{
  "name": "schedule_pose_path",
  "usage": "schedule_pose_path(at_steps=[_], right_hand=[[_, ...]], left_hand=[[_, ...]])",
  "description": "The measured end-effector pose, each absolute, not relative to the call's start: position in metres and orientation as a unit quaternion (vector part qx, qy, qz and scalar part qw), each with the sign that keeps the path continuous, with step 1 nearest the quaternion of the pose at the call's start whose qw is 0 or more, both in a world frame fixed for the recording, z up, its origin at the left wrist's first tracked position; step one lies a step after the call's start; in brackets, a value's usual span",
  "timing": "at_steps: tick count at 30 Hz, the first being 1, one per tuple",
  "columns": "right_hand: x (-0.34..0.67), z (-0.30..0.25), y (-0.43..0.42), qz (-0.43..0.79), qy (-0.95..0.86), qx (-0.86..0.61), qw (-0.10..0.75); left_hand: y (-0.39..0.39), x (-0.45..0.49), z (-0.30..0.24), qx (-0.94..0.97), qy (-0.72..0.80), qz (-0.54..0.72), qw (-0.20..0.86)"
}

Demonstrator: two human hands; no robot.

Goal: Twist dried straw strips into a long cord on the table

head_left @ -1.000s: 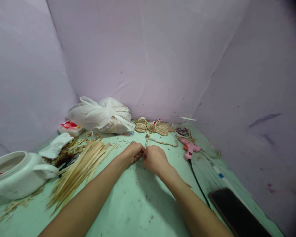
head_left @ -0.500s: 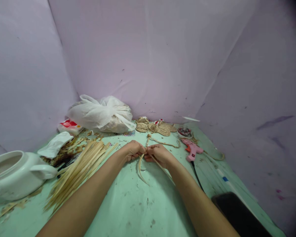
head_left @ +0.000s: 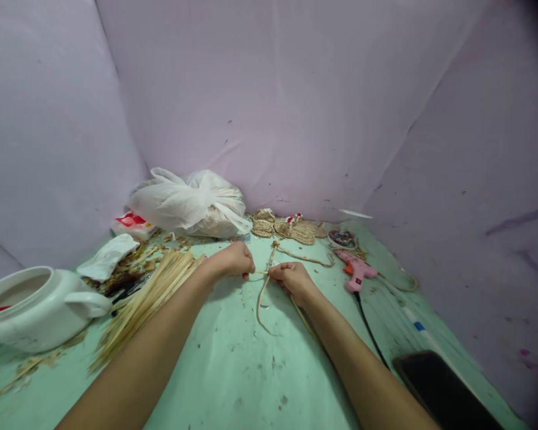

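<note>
Two hands meet mid-table in the head view, the only view available.

- Left hand: fingers curled shut, tips pinched on the straw strands.
- Right hand: also curled shut, pinching the same strands from the other side. A short taut span runs between the two pinches.
- Strand tails: they curve loose toward the camera over the green table.
- Braided cord: runs from the pinch away toward the back wall.
- Left of the hands: bundle of straw strips, white lidless pot, white tissue, tied plastic bag.
- At the back: woven straw pieces.
- Right of the hands: pink glue gun with a black cable, and a dark phone near the table edge.

Step in hand, as I read it: plaiting the strands into the cord. To do it well:
- Pinch right at the last crossing.
- Match the tension on both sides.
- Lay each strip flat, not creased.
- Fan the tails apart so they don't tangle.
- Avoid sharp folds, since dry straw likely cracks.

Writing: the red-and-white packet carries print, but it is too small to read. No brand is legible on the glue gun or the phone.
</note>
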State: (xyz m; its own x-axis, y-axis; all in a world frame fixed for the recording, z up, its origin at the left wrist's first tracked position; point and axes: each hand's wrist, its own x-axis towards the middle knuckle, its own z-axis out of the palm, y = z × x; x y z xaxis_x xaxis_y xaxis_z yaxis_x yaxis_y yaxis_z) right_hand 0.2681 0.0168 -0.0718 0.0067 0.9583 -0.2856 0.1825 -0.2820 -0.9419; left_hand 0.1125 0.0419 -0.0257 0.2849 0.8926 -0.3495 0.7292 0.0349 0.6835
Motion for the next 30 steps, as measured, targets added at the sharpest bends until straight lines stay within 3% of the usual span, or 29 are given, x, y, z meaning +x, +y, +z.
schedule_pose_path(at_steps=[9,13,18,30], right_hand=[[0.271,-0.077,0.020,0.541,-0.465,-0.606,0.353],[0.271,-0.077,0.020,0.547,-0.467,-0.599,0.351],[0.271,-0.076,0.020,0.556,-0.462,-0.597,0.348],[0.271,-0.075,0.021,0.557,-0.457,-0.594,0.358]], left_hand=[[0.037,0.035,0.028,0.686,0.692,0.102,0.198],[0.041,0.041,0.005,0.689,0.694,0.049,0.201],[0.054,0.052,-0.029,0.638,0.766,0.024,0.080],[0.055,0.060,-0.027,0.627,0.774,0.004,0.090]])
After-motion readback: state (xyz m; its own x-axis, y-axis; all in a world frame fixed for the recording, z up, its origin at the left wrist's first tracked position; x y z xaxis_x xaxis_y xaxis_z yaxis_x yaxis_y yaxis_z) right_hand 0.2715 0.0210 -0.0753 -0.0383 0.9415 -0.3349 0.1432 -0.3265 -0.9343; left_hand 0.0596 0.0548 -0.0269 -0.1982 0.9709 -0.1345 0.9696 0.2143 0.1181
